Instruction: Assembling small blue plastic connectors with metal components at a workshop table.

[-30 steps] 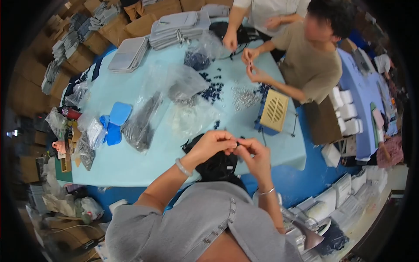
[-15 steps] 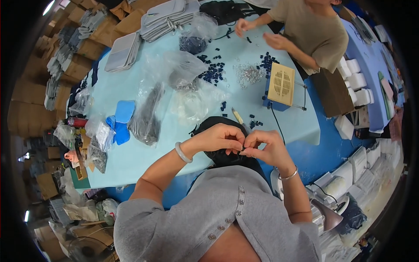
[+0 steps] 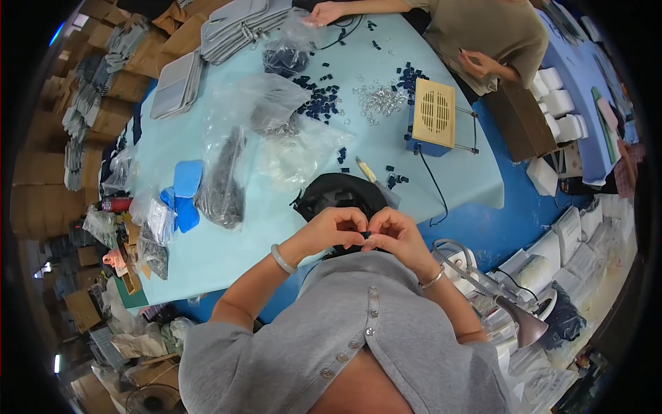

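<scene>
My left hand (image 3: 339, 225) and my right hand (image 3: 396, 234) meet at the near edge of the table. Both are closed in a pinch on one small dark piece (image 3: 366, 235), its shape mostly hidden by fingertips. Right behind them lies a black fabric pouch or bag (image 3: 348, 190) on the table. Beyond it are a yellow-handled tool (image 3: 366, 170) and a few small dark-blue pieces (image 3: 396, 179). Farther off, a pile of dark-blue pieces (image 3: 320, 100) and a scatter of small clear pieces (image 3: 381, 101) lie apart.
A blue box with a beige slotted top (image 3: 435, 114) stands at right, its cord trailing nearer. Clear plastic bags (image 3: 265, 103), blue pads (image 3: 186, 181) and stacked grey cases (image 3: 178, 83) cover the left. Across the table, a co-worker's hand (image 3: 327, 12) touches a plastic bag.
My hands stay pinched together around the dark piece, slightly lower in the picture. The view has shifted a little. The co-worker's hands have parted, one reaching left to the plastic bag.
</scene>
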Available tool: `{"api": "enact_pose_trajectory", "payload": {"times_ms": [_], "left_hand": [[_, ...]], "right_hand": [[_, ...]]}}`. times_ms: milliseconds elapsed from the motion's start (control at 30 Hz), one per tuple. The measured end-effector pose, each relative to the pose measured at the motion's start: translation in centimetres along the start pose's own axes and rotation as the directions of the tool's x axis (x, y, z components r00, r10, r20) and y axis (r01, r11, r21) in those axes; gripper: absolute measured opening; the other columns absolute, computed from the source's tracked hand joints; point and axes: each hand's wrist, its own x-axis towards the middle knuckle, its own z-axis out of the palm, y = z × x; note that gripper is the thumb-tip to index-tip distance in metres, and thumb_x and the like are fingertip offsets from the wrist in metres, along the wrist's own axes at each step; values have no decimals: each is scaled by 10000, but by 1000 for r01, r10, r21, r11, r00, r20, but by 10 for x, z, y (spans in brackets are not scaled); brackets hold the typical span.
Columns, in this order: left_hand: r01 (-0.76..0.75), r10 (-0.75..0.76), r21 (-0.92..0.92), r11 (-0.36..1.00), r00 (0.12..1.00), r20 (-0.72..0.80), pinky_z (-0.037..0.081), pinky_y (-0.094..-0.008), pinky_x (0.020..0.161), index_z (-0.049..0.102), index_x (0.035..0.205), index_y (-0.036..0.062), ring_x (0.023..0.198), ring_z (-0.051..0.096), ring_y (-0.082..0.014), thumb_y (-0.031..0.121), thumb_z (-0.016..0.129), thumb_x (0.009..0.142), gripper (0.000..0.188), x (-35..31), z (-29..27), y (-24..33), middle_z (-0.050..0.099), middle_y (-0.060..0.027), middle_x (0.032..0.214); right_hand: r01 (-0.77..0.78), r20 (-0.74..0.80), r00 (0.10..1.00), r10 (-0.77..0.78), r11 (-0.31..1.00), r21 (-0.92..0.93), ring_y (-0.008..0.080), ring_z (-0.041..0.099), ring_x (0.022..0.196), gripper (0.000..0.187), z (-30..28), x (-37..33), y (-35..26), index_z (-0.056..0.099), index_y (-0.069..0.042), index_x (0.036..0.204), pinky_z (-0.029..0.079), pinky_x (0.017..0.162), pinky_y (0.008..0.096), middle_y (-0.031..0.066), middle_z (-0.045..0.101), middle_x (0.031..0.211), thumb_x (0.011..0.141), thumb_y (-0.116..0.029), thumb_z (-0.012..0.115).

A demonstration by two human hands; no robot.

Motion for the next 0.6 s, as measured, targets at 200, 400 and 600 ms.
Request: {"api": "enact_pose_trajectory", "payload": {"times_ms": [200,400,600], "left_hand": [[43,-53,-58,997,980,-192,398,-201,574,574,824,28,633,484,-63,72,627,805,70,-5,1,-16,549,11,792],[41,-59,-82,996,970,-235,435,-206,629,601,841,9,674,514,-78,97,636,811,100,-3,6,-17,573,-3,826],[17,-9,27,999,962,-273,459,-209,671,589,852,-18,741,537,-78,57,628,810,95,-1,14,-5,581,-24,891]], "right_hand": [[95,-92,986,-139,921,-379,122,623,745,117,2,-5,11,554,2,923,505,676,235,36,595,822,829,-38,610],[195,-60,930,-362,627,-754,140,638,682,129,5,-2,7,592,-5,890,496,607,223,76,621,788,775,-36,640],[178,-60,886,-460,456,-872,152,609,586,101,5,-2,13,579,-34,818,475,525,240,85,589,721,739,-58,635]]}}
